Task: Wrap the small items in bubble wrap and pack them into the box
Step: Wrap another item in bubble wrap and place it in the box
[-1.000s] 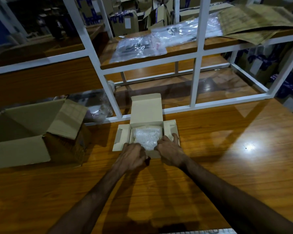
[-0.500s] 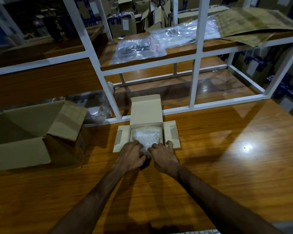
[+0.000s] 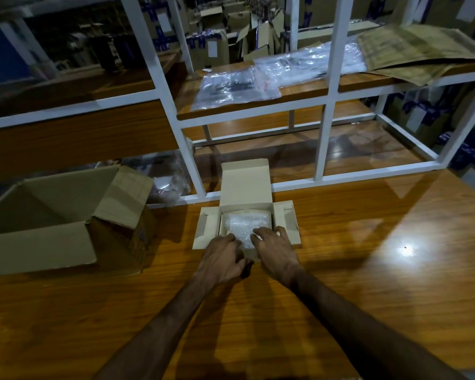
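A bubble-wrapped bundle (image 3: 246, 224) is seen lying inside the small white box (image 3: 246, 187), which stands open on the wooden table (image 3: 368, 270) at about 12 o'clock from the person, its lid raised at the far side and its side flaps spread flat to 9 and 3 o'clock. The left hand (image 3: 221, 260) is laid at the box's near-left edge with fingers curled down onto the wrap, and the right hand (image 3: 274, 249) is spread over the near-right corner, fingers bent and pressing on the bundle and box wall; nothing is pinched or lifted, and what lies under the wrap cannot be told. The bundle is judged light, soft and springy, likely to puff back up once pressure is released, and its film may be slippery, so it is best held flat from above or taken by its long sides. The box card looks thin and easily creased at its folds. The cavity is nearly filled, so little room is left at the walls. Open table is available from 1 to 5 o'clock; a large open carton (image 3: 52, 215) stands at 9 to 10 o'clock, and the white shelf frame (image 3: 192, 165) stands just beyond the lid.
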Available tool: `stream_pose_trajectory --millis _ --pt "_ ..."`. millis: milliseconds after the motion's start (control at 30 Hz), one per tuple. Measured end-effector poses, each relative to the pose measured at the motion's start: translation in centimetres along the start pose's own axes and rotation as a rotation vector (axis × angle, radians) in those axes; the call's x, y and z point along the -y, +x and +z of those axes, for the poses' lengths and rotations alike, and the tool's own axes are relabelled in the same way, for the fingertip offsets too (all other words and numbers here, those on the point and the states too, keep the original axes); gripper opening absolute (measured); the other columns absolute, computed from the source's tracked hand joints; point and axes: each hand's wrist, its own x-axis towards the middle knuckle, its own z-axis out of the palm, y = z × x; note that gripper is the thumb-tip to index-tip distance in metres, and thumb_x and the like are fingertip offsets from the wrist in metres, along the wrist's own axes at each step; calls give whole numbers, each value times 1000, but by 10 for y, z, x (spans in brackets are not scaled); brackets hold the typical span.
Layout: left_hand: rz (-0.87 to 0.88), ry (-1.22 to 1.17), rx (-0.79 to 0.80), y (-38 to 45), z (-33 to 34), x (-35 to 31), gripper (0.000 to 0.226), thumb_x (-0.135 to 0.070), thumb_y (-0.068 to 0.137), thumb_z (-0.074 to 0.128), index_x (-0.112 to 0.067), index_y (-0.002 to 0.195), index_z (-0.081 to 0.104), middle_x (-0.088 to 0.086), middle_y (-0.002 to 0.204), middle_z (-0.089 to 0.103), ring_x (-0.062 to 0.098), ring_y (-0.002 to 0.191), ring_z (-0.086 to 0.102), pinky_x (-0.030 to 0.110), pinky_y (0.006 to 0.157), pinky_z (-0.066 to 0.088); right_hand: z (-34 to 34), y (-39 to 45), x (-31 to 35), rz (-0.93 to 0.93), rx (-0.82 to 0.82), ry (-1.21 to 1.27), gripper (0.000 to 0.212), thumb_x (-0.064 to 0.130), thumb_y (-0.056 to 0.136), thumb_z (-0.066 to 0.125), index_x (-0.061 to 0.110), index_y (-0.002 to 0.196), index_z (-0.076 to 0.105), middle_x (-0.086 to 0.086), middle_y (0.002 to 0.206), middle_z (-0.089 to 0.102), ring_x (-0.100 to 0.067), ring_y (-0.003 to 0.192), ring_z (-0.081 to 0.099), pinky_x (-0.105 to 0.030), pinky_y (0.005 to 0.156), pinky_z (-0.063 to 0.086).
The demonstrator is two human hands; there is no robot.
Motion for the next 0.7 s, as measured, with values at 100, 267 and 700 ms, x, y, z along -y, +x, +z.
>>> stream_pose_trajectory --millis 100,267,700 --pt "19 -16 6 -3 -1 0 50 -51 95 57 -16 129 67 7 130 68 20 114 61 40 109 42 -2 0 -1 -2 -3 30 65 23 96 67 17 154 41 -10 166 33 -28 155 27 -56 125 20" --pt "-37 -242 -132 -28 1 4 50 -38 98 67 -17 142 59 4 147 61 21 136 52 39 119 37 -4 -17 4 65 -142 219 52 26 100 60 25 151 47 -4 160 42 -23 149 38 -55 123 20" --pt "-159 -492 -383 -96 -29 37 32 -25 98 72 -17 129 72 -2 132 70 14 123 60 40 107 50 -22 -23 75 216 -469 758 28 31 102 57 27 127 68 8 128 63 -9 121 55 -33 103 37"
